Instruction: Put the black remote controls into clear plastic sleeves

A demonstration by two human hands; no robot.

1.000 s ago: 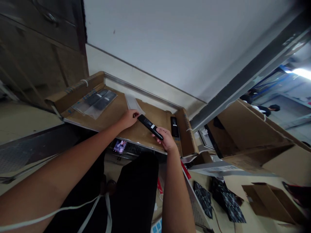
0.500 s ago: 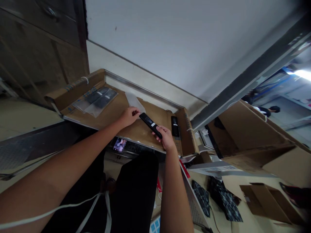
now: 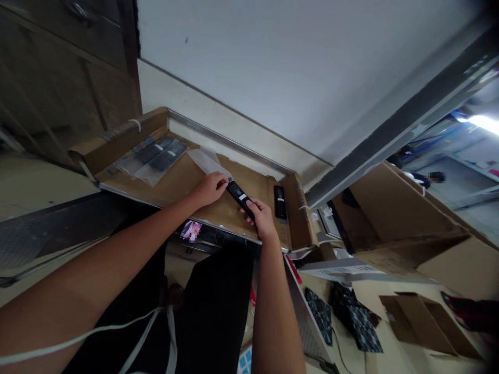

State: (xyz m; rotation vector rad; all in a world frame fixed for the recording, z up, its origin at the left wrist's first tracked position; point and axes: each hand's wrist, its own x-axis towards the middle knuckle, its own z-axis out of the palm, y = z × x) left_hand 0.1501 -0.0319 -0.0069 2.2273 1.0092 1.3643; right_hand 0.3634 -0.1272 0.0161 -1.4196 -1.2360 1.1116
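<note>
My right hand grips the near end of a slim black remote control over a cardboard-covered bench. The remote's far end points into the mouth of a clear plastic bag lying on the cardboard. With closed fingers, my left hand pinches the bag's open edge right beside the remote's tip. Just right of my right hand, a second black remote lies loose on the bench.
Two bagged remotes lie at the bench's far left. A cardboard wall bounds the bench on the right. Open cardboard boxes stand to the right; dark patterned pieces lie lower right. A phone glows under the bench edge.
My right hand has slid the remote leftward and away, toward the bag's mouth. My left hand has shifted slightly along the bag's edge and still pinches it.
</note>
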